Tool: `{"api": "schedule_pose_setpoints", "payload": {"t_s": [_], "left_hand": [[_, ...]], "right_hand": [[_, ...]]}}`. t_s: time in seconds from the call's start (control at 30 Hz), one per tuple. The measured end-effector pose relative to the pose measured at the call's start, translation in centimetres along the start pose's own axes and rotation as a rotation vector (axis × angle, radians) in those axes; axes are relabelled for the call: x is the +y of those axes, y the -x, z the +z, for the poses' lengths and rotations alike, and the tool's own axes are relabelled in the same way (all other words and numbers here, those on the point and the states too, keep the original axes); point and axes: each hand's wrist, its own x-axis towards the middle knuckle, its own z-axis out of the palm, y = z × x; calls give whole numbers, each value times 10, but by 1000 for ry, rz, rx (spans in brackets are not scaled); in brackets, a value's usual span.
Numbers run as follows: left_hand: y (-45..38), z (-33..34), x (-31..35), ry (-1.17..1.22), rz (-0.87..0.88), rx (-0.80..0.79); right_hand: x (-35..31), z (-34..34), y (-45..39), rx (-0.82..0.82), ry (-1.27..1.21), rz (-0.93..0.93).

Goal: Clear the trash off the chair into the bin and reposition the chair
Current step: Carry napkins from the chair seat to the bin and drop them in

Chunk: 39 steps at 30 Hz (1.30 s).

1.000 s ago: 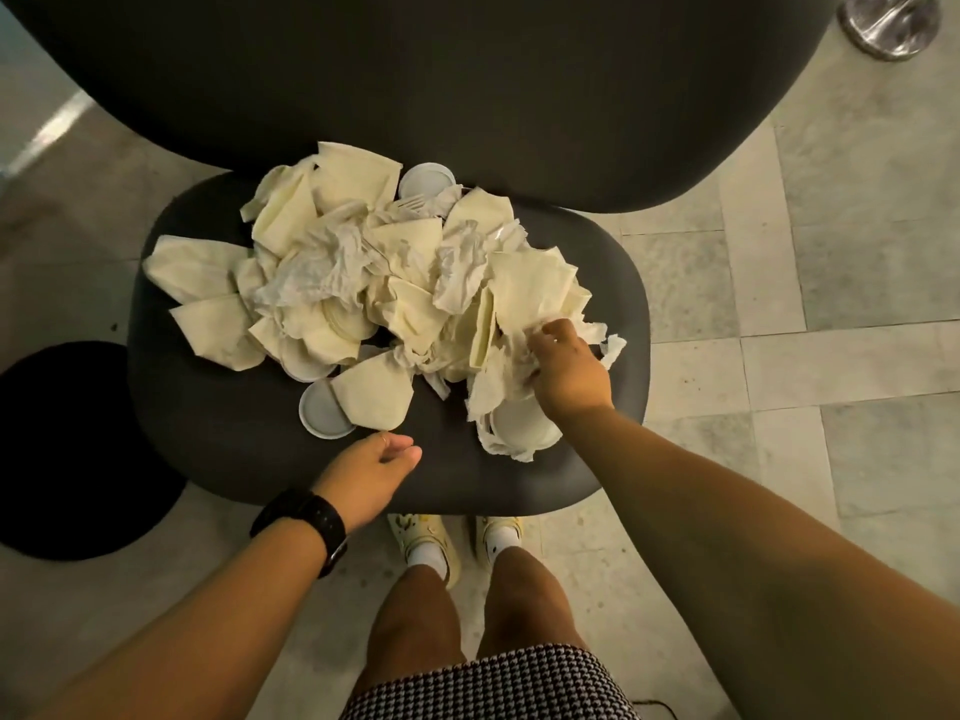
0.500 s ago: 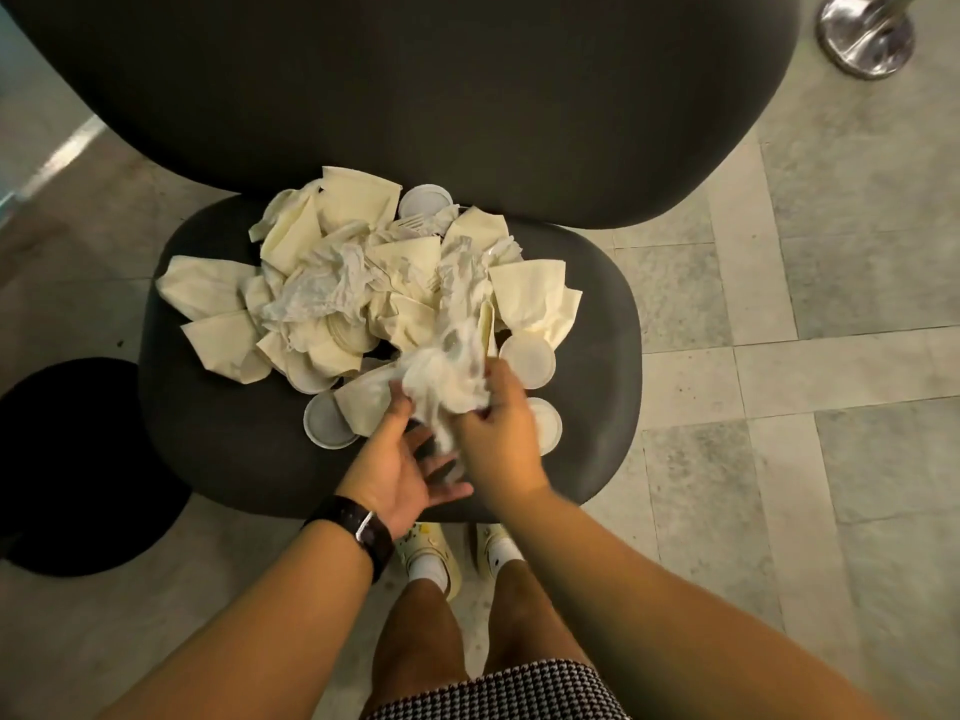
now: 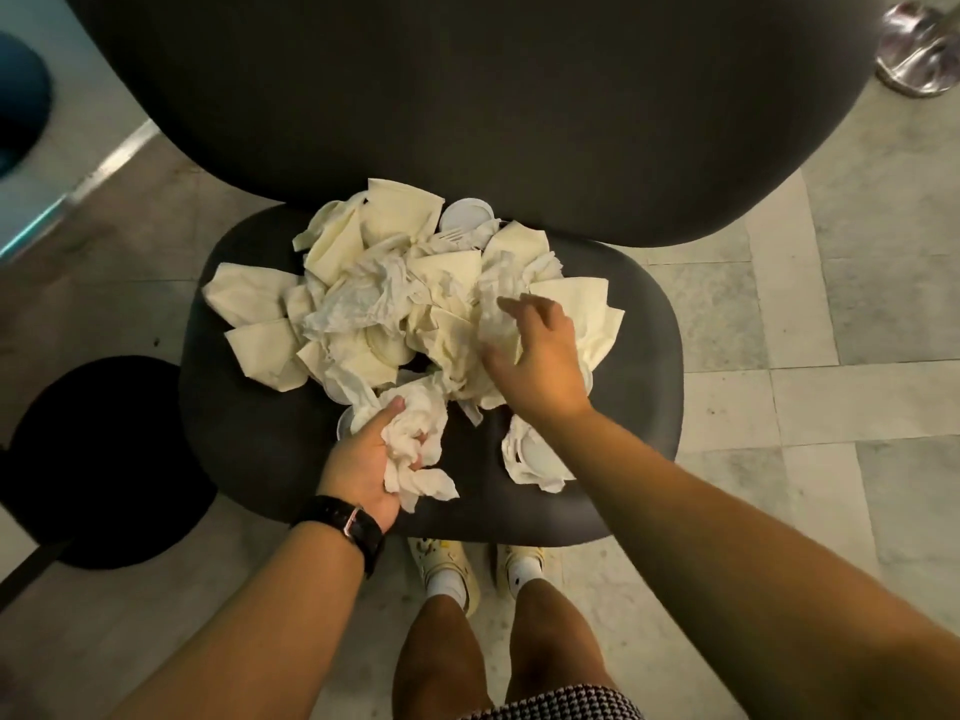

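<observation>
Tissue wad [image 3: 415, 449] now passed into left hand [image 3: 363, 462], clenched there near chair [image 3: 249, 407] front; right hand [image 3: 535, 356] released, reaching pile [image 3: 395, 304] again.

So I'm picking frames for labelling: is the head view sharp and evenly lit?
Head view: warm, dim light; the napkin pile on the chair seat is sharp, the right hand slightly motion-blurred, the metal stand base smeared, and wide-angle bending shows at the edges.

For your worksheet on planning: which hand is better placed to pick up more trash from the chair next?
Right hand: open, over the pile. Left hand is full of crumpled tissue.
</observation>
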Motion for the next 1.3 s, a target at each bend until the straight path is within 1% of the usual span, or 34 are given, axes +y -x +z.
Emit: {"api": "schedule_pose_setpoints", "payload": {"t_s": [0.07,0.17,0.23,0.3,0.37,0.43,0.5,0.6,0.67,0.7,0.73,0.8,0.87,0.97,1.0,1.07,1.17,1.23,1.3], "left_hand": [[-3,-5,2,-9,14,18],[-11,-15,5,-14,4,-4],[-13,-18,5,-5,8,-51],[-15,-21,6,15,24,-89],[-17,-23,8,31,33,-108],[-18,-23,10,44,41,-111],[-19,-24,13,49,57,-102],[-22,-25,25,57,76,-81],[-26,-28,32,86,69,-54],[-28,-28,38,101,61,-51],[-30,-28,45,109,52,-41],[-34,-30,54,101,32,-23],[-36,-34,57,108,38,-33],[-38,-42,54,123,47,-106],[-39,-46,52,114,42,-122],[-40,-51,48,115,27,-123],[-40,-56,44,160,30,-105],[-38,-56,43,168,32,-60],[-36,-55,43,157,39,-20]], "right_hand": [[3,3,-31,-46,210,-4],[11,11,-67,-202,551,-51],[16,15,-78,-265,671,-93],[19,20,-83,-237,714,-115],[23,23,-87,-176,668,-107],[22,22,-93,-157,534,-71],[17,15,-97,-124,352,-23],[1,1,-101,18,14,31],[-14,-1,-99,44,-181,24],[-24,1,-97,26,-220,-10],[-34,7,-96,1,-212,-74],[-50,24,-90,-79,-98,-222],[-64,44,-80,-208,43,-260],[-74,76,-71,-304,413,-388],[-75,84,-69,-316,483,-422],[-72,94,-68,-304,521,-433],[-70,100,-76,-228,545,-444],[-71,97,-84,-194,488,-468],[-73,92,-92,-183,365,-457]]}}
